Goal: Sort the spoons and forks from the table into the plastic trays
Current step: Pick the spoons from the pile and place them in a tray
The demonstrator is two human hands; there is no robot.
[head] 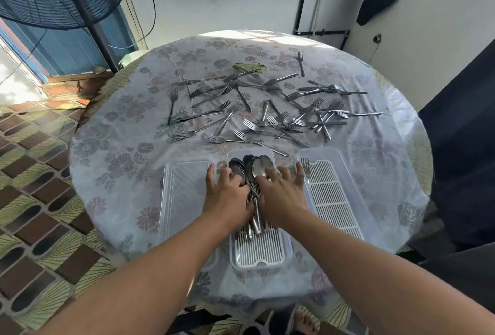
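Many spoons point(254, 174) lie lengthwise, bowls pointing away.

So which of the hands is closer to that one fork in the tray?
Right. The right hand has its fingers spread right beside the fork in the right tray. The left hand rests on the spoons in the middle tray, farther away.

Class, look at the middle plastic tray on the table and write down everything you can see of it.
The middle tray is a clear plastic oblong with rounded corners and a white slatted insert. It lies flat on the flowered tablecloth, lengthwise away from the person, between two similar trays. A pile of metal spoons fills its far half, bowls pointing away. The left hand and right hand rest on the spoons, fingers spread. Its near end is bare.
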